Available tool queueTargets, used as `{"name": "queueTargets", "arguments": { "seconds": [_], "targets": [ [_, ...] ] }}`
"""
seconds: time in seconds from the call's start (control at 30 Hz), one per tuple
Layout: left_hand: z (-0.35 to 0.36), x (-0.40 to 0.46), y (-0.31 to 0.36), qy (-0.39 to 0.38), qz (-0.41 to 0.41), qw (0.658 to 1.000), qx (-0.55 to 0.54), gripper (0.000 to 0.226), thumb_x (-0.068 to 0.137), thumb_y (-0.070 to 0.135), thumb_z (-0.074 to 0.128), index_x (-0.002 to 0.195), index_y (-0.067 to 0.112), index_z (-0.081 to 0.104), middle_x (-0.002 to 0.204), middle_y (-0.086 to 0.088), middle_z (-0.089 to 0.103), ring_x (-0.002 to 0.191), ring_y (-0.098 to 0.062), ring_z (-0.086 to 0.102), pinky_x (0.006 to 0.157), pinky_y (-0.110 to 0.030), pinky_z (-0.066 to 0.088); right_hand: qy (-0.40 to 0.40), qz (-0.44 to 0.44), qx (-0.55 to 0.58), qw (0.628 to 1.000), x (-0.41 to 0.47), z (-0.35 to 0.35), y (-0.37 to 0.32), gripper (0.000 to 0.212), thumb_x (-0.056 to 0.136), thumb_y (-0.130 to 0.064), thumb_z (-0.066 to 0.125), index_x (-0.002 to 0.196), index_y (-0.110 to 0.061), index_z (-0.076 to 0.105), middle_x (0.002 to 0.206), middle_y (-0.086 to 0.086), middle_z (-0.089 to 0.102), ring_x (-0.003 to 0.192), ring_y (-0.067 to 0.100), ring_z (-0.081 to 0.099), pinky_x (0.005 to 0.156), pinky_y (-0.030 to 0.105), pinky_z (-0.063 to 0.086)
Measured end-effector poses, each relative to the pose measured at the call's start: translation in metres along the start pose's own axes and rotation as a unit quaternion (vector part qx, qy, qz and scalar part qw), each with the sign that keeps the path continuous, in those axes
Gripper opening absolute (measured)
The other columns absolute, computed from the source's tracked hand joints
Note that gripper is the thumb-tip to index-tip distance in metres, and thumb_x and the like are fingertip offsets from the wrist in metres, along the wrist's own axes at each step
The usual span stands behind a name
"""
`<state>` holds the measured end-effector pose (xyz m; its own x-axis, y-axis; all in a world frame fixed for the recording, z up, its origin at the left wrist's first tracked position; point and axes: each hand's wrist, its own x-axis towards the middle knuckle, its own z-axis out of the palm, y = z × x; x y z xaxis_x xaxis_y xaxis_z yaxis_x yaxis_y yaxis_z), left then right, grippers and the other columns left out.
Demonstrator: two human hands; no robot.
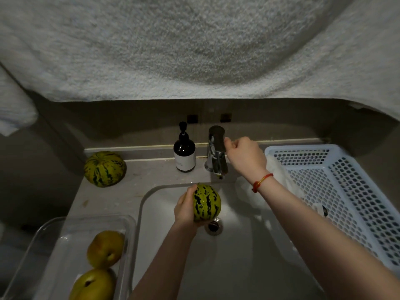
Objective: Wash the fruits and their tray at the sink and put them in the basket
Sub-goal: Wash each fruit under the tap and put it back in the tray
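Observation:
My left hand [184, 210] grips a small yellow-green striped melon [206, 202] over the white sink [238, 256], just above the drain [214, 226]. My right hand [244, 155] reaches to the chrome tap [216, 150], fingers curled against its handle. A second striped melon [105, 168] rests on the counter at the back left. The clear plastic tray [54, 241] at the lower left holds two yellow-green pears [105, 249] [93, 285]. The white perforated basket [355, 204] stands to the right of the sink.
A dark soap pump bottle [184, 151] stands left of the tap. A pale towel [194, 46] hangs across the top of the view. A crumpled white plastic bag [249, 191] lies between the sink and the basket.

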<state>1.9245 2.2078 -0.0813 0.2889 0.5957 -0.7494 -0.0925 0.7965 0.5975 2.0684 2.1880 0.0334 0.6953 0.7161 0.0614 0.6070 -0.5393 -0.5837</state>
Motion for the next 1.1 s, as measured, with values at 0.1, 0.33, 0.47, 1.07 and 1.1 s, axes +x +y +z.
{"name": "queueTargets", "arguments": {
  "seconds": [0.1,0.33,0.47,1.07,1.1],
  "targets": [
    [-0.008,-0.009,0.012,0.007,-0.009,0.999,-0.036,0.05,0.075,0.047,0.07,0.114,0.018,0.06,0.121,-0.016,0.056,0.099,-0.038,0.06,0.051,-0.045,0.055,0.063,-0.039,0.061,0.995,-0.007,-0.004,-0.014,0.051,0.095,-0.037,0.043,0.05,-0.015,0.044,0.056,0.003,0.051,0.057,0.025,0.05,0.054,0.028,0.03],
    [-0.018,-0.022,0.049,0.005,0.017,0.993,-0.12,0.057,0.083,0.053,0.057,0.128,0.019,0.052,0.128,-0.016,0.055,0.108,-0.037,0.058,0.051,-0.041,0.054,-0.109,0.05,0.349,0.929,0.007,0.028,-0.06,0.042,0.095,-0.023,0.051,0.057,-0.008,0.057,0.051,0.007,0.056,0.035,0.009,0.054,0.039,0.019,0.046],
    [-0.01,-0.026,0.084,0.007,0.043,0.991,-0.13,0.058,0.086,0.055,0.052,0.13,0.018,0.053,0.128,-0.017,0.056,0.103,-0.035,0.058,0.058,-0.044,0.049,-0.117,0.109,0.353,0.922,0.027,0.054,-0.075,0.036,0.091,-0.025,0.059,0.06,-0.006,0.055,0.07,0.018,0.063,0.061,0.027,0.065,0.07,0.039,0.058],
    [0.048,-0.034,0.129,0.107,0.057,0.956,-0.269,0.062,0.077,0.042,0.072,0.13,0.022,0.046,0.133,-0.016,0.045,0.114,-0.043,0.05,0.085,-0.066,0.045,-0.174,0.063,0.223,0.957,0.077,0.057,-0.088,0.02,0.078,-0.024,0.075,0.089,-0.012,0.064,0.062,0.0,0.053,0.051,0.009,0.044,0.046,0.019,0.032],
    [0.049,-0.035,0.129,0.109,0.06,0.955,-0.27,0.062,0.078,0.042,0.072,0.13,0.022,0.045,0.133,-0.016,0.045,0.114,-0.043,0.05,0.085,-0.066,0.045,-0.177,0.069,0.227,0.955,0.078,0.056,-0.088,0.019,0.078,-0.024,0.075,0.087,-0.012,0.064,0.062,0.0,0.052,0.05,0.01,0.044,0.046,0.02,0.032]
  ]
}}
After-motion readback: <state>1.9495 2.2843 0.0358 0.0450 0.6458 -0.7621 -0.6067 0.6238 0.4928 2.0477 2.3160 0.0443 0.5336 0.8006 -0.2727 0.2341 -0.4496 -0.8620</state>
